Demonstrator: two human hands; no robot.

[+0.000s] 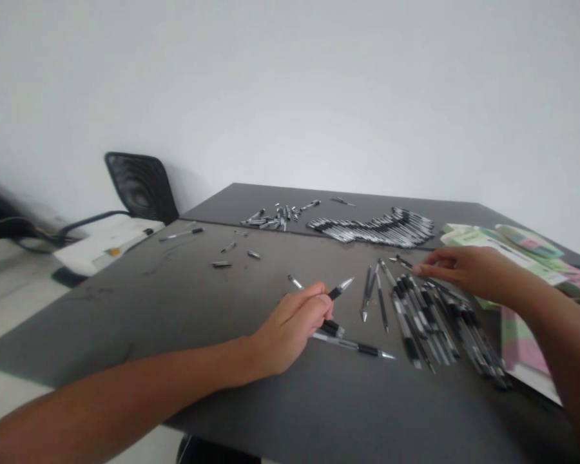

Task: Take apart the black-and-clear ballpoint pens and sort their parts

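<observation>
My left hand (297,322) is closed around a pen (341,288), its silvery tip pointing up and to the right. Beneath that hand lie a capped pen (332,327) and a clear pen with a black grip (362,348). My right hand (457,267) reaches over the right side of the table, thumb and fingers pinched at the end of a thin dark pen (403,261). Just below it spreads a pile of clear and black pens (423,316), with several thinner pieces (381,299) to its left. Blur hides the exact fingertip contact.
On the dark table (174,328), a long row of pens (377,229) lies at the back. Pen caps (275,218) are heaped left of it, with loose pieces (229,247) nearer. Green and pink packaging (526,248) covers the right edge. A black chair (142,183) stands left.
</observation>
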